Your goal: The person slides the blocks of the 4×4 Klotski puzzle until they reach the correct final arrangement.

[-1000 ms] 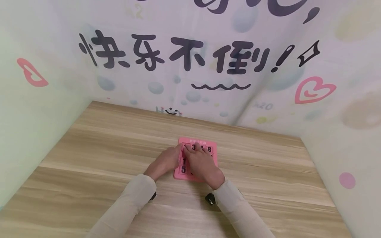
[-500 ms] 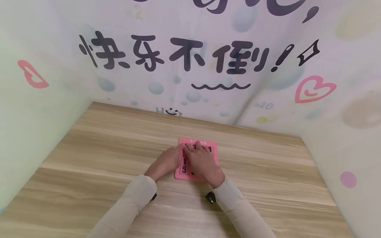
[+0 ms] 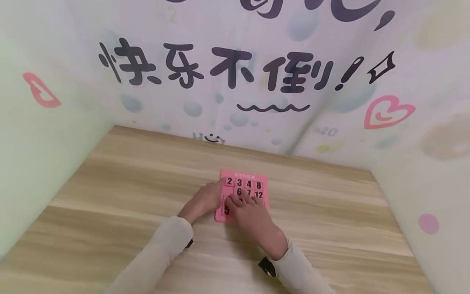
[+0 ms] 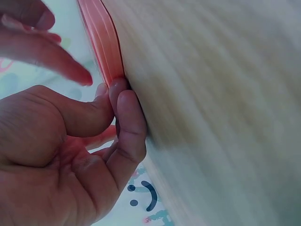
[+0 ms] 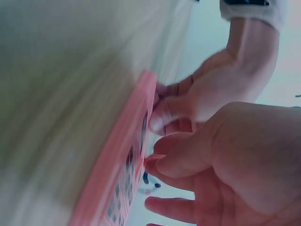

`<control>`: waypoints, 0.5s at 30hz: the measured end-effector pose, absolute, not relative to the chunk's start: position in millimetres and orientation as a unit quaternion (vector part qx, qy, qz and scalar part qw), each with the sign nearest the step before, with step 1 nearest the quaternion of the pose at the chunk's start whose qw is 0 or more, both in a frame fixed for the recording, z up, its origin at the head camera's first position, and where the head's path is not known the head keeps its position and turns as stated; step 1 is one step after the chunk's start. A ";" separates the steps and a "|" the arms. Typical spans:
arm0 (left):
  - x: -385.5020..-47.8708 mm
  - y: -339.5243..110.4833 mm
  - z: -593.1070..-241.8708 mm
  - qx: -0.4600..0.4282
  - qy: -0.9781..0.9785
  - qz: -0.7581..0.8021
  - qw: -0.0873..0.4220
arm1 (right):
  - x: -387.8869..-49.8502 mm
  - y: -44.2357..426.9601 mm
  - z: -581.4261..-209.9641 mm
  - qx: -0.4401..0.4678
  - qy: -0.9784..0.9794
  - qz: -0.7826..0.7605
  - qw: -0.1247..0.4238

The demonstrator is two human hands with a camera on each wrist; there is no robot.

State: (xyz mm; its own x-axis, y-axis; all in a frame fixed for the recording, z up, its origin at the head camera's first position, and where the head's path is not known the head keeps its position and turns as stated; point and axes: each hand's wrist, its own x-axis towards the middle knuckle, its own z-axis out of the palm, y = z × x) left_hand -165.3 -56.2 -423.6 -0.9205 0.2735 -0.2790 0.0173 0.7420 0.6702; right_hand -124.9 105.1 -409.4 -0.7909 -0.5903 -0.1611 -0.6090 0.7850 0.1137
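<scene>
Thumb & fingertips of the L hand (image 3: 205, 198) are pinching the L edge of the pink number board (image 3: 225, 173), nr its far end. R hand (image 3: 253, 216) is over the tiles: fingers loosely bent, slightly spread, gripping nothing I can make out; index tip is low over the 1st col., just above the 5 tile (image 3: 226, 210), hiding what's under it. Can't tell how hard it presses.

Board lies face up, approx. mid-table, its titled end toward the wall, so nos. read upright from the person's side. Nearly square; long axis, as far as I can judge, runs front-to-back, w/ the top edge roughly parallel to the table's back edge. Far row reads 2, 3, 4, 8; the slot below the 2 tile (image 3: 229, 181) is plain pink.

Further out: pale sleeves (image 3: 161, 241), a black wrist strap (image 3: 267, 266), wood-grain table (image 3: 147, 183), then the wall w/ dark lettering (image 3: 231, 65) & a pink heart (image 3: 389, 98).
</scene>
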 end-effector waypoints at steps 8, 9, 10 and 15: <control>-165.4 -55.4 -427.3 0.082 0.919 0.348 0.167 | -116.5 98.3 -418.7 -0.309 0.944 0.106 0.050; -165.9 -55.7 -426.8 0.084 0.919 0.348 0.165 | -116.7 97.4 -418.6 -0.307 0.944 0.109 0.048; -166.2 -56.0 -426.5 0.084 0.918 0.349 0.166 | -116.9 96.4 -418.4 -0.305 0.945 0.110 0.049; -162.9 -56.9 -428.9 0.088 0.917 0.351 0.170 | -116.1 93.4 -418.1 -0.297 0.946 0.111 0.067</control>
